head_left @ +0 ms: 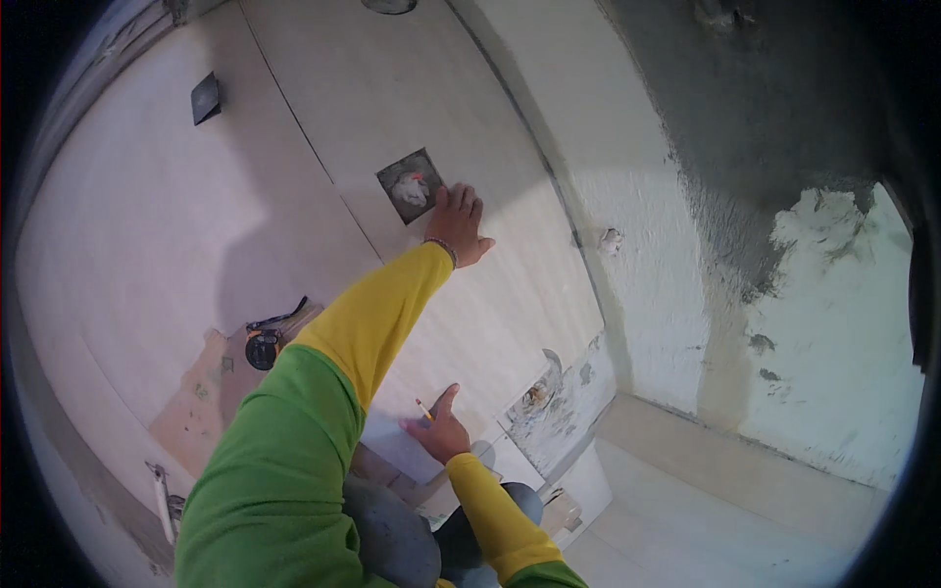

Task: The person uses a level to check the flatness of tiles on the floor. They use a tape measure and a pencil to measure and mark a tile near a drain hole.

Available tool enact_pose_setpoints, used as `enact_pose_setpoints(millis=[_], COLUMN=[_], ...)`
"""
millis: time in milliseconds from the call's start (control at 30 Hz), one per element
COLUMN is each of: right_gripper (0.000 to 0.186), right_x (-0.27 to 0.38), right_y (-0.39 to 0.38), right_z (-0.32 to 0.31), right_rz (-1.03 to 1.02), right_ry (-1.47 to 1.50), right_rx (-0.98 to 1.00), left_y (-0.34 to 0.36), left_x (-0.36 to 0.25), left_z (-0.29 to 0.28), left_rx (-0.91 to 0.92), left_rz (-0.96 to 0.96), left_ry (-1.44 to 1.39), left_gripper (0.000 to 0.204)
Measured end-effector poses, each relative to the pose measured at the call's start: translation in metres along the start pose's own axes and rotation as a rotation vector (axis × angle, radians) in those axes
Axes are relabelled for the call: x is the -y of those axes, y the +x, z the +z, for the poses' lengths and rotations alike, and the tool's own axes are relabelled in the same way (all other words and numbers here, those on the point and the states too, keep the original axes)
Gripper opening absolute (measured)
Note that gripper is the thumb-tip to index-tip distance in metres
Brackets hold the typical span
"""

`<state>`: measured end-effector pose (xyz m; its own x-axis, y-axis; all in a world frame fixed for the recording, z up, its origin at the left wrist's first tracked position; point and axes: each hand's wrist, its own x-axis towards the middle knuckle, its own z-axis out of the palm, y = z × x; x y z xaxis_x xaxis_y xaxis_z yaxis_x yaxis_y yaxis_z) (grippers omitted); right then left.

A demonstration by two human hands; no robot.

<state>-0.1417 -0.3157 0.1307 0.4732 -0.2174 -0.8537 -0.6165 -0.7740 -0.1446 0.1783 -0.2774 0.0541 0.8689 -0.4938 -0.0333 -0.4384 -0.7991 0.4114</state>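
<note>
My left hand (459, 223), in a yellow and green sleeve, lies with fingers apart on a pale tile (500, 255), beside a dark square cutout (402, 171) holding crumpled white material and something red. My right hand (441, 429) is lower down, holding a slim pencil (424, 412) by thumb and fingers. Left of my forearm, an orange and black tape measure (263, 348) rests on a tan board (206, 412).
A small dark square piece (205, 98) is at upper left. A patchy plastered surface (735, 294) runs along the right. A rough opening (539, 394) lies at the tiles' lower-right edge, and a white pipe-like piece (163, 500) at lower left.
</note>
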Motion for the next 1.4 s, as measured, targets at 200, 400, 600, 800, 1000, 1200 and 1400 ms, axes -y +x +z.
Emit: enact_pose_setpoints(millis=[200, 400, 600, 800, 1000, 1200, 1400], right_gripper=[0.129, 0.130, 0.132, 0.127, 0.127, 0.130, 0.136], right_x=[-0.001, -0.009, -0.019, -0.022, -0.016, -0.024, -0.027], right_y=[-0.002, 0.003, 0.008, 0.008, 0.006, 0.006, 0.010], right_z=[-0.003, 0.008, 0.012, 0.013, 0.014, 0.005, 0.011], right_rz=[-0.011, -0.061, -0.062, -0.048, -0.040, -0.037, -0.075], right_ry=[0.067, 0.051, 0.069, 0.100, 0.115, 0.098, 0.064], right_rx=[-0.021, -0.065, -0.062, -0.090, -0.057, -0.059, -0.053], left_y=[-0.015, 0.006, 0.054, 0.104, 0.119, 0.004, -0.084], left_x=[-0.024, -0.017, -0.015, -0.035, -0.051, -0.125, -0.101], left_z=[0.006, 0.021, 0.019, 0.007, 0.003, 0.020, 0.027], left_rx=[-0.079, -0.234, -0.138, 0.050, 0.219, 0.042, 0.139], left_rz=[-0.107, -0.110, -0.076, -0.075, 0.168, 0.331, 0.455], left_ry=[-0.079, -0.088, -0.039, -0.057, -0.603, -0.905, -0.807], left_gripper=[0.076, 0.076, 0.080, 0.082, 0.058, 0.033, 0.040])
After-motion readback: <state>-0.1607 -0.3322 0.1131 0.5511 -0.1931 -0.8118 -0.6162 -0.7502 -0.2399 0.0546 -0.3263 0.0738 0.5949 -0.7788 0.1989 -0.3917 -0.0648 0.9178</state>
